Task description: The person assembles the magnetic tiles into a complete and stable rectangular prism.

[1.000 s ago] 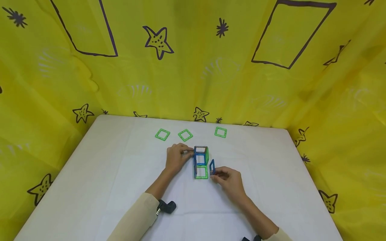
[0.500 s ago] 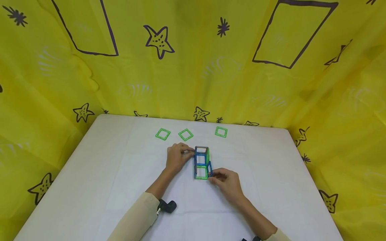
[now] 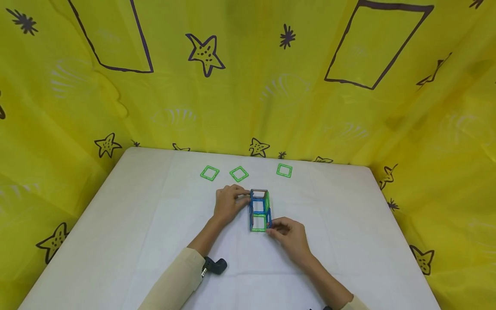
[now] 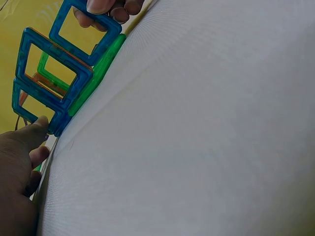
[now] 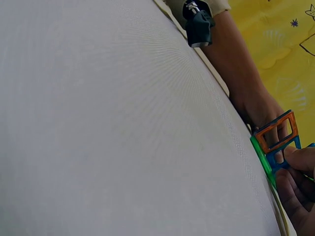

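In the head view a small row of see-through magnetic tiles stands mid-table, with blue, green and orange frames; a blue crossbar (image 3: 258, 212) divides its two cells. My left hand (image 3: 227, 203) pinches the structure's far left corner, thumb on a blue tile (image 4: 19, 93) in the left wrist view. My right hand (image 3: 291, 237) holds a blue square tile (image 3: 270, 215) upright between thumb and fingers, along the right edge of the front green tile (image 3: 258, 230). From the right wrist, an orange tile (image 5: 294, 123) shows standing on the structure's left side.
Beyond the structure lie three loose green square tiles, a left one (image 3: 209, 173), a middle one (image 3: 239, 174) and a right one (image 3: 284, 170). A white cloth (image 3: 186, 275) covers the table. Yellow patterned curtain (image 3: 248, 103) encloses the back and sides.
My right hand has brought the blue tile leftward from a small gap away to the structure's right edge, straightening it there. The left hand has stayed at the far left corner.
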`<state>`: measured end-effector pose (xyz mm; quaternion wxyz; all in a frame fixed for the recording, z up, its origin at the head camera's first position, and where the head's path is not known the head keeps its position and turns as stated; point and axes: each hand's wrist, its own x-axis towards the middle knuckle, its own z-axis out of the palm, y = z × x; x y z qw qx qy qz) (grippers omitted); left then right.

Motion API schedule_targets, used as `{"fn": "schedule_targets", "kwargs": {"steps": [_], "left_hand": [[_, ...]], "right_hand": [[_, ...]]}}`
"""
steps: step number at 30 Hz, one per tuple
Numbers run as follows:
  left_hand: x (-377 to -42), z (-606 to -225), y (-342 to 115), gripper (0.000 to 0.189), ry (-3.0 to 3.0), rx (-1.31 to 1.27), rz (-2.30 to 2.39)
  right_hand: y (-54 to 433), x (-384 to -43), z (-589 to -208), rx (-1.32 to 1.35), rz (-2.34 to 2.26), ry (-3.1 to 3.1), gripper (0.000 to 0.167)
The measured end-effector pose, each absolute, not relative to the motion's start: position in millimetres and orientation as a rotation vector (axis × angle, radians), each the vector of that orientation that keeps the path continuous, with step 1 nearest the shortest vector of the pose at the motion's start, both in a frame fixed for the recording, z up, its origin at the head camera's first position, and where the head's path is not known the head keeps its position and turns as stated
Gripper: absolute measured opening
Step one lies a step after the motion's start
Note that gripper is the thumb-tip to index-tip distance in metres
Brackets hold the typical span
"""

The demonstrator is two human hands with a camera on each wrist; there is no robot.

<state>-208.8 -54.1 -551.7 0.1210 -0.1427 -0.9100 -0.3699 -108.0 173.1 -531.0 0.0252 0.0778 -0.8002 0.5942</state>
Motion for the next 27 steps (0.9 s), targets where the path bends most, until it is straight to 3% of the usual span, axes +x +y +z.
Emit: {"fn": "schedule_targets", "kwargs": {"steps": [27], "left_hand": [[-209.5,-554.5,-54.6,0.022,-2.608,-0.418,-1.088]], "right_hand": [[169.6,-106.7,-534.9,0.212,1.820,-2.486,0.022]]}}
